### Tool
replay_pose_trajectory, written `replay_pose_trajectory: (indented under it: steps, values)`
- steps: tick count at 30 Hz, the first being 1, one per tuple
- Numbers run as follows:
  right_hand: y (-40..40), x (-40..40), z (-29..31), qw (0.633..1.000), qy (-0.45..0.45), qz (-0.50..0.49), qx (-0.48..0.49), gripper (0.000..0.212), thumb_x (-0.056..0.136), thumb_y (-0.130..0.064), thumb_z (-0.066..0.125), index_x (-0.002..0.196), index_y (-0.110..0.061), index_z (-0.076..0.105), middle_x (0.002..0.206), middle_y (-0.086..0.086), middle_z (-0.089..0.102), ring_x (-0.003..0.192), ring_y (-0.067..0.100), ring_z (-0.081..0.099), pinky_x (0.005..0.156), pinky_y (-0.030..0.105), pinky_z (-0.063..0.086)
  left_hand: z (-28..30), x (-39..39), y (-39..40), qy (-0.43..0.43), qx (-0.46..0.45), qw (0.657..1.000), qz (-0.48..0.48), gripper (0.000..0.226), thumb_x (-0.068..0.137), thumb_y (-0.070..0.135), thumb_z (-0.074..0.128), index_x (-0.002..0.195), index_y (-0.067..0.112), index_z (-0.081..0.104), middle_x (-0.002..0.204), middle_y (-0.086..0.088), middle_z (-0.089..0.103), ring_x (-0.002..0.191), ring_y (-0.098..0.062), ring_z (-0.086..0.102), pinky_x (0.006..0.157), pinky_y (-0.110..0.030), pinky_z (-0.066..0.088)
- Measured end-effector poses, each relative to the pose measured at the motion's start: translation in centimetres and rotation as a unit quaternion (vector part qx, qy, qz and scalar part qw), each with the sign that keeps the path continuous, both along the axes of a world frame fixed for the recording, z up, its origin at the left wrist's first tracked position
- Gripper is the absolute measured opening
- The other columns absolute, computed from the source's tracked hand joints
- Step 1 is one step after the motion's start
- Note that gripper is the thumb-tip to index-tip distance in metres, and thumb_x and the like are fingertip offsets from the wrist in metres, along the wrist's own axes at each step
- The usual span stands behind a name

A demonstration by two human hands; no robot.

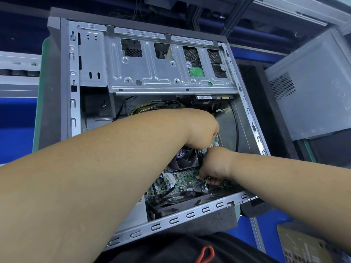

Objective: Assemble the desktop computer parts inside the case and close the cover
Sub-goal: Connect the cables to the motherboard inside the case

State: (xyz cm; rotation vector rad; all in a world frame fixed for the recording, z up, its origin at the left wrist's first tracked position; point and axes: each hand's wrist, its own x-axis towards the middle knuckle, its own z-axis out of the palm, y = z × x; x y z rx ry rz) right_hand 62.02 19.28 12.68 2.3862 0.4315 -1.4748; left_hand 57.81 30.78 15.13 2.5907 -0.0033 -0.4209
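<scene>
Steel case (206, 209) rim close around both hands (214, 164).

We see the case (247, 103) open on top, yet the drive cage (152, 73) roofs its upper half. Below it, the bare floor at centre right (226, 128) offers room beside a black cable (236, 120). Yellow wires (157, 106), the CPU fan (185, 160) and a lower fan (171, 203) crowd the rest; gaps between them are probably tight.
</scene>
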Motion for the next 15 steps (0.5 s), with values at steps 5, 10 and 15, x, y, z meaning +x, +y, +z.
replay_pose_trajectory:
  steps: [5, 10, 15]
  values:
    - [-0.02, 0.11, -0.33, 0.999, -0.004, 0.032, 0.008, 0.035, 0.092, -0.006, 0.06, 0.059, -0.008, 0.049, 0.047, 0.005, 0.055, 0.046, 0.02, 0.053, 0.059, 0.032, 0.052, 0.03, 0.01, -0.02, 0.001, 0.004, 1.0, -0.002, 0.03, 0.088, 0.011, 0.045, 0.107, 0.015, 0.067, 0.108, -0.006, 0.067, 0.086, -0.023, 0.054, 0.068, -0.028, 0.04]
    - [-0.06, 0.21, -0.37, 1.0, -0.006, 0.024, 0.007, 0.035, 0.092, -0.004, 0.062, 0.06, -0.007, 0.048, 0.03, -0.002, 0.048, 0.033, 0.015, 0.05, 0.045, 0.026, 0.046, -0.02, 0.03, -0.01, 0.003, 0.006, 1.0, 0.0, 0.029, 0.087, 0.01, 0.045, 0.106, 0.014, 0.068, 0.108, -0.008, 0.067, 0.08, -0.022, 0.048, 0.066, -0.028, 0.039]
    - [0.46, 0.04, -0.65, 0.997, -0.012, 0.07, -0.013, 0.033, 0.094, -0.006, 0.06, 0.063, -0.007, 0.047, 0.028, -0.002, 0.046, 0.029, 0.015, 0.047, 0.039, 0.021, 0.041, -0.05, 0.04, 0.05, 0.007, 0.006, 1.0, -0.003, 0.029, 0.088, 0.01, 0.045, 0.106, 0.014, 0.067, 0.108, -0.007, 0.067, 0.081, -0.021, 0.048, 0.065, -0.027, 0.038]
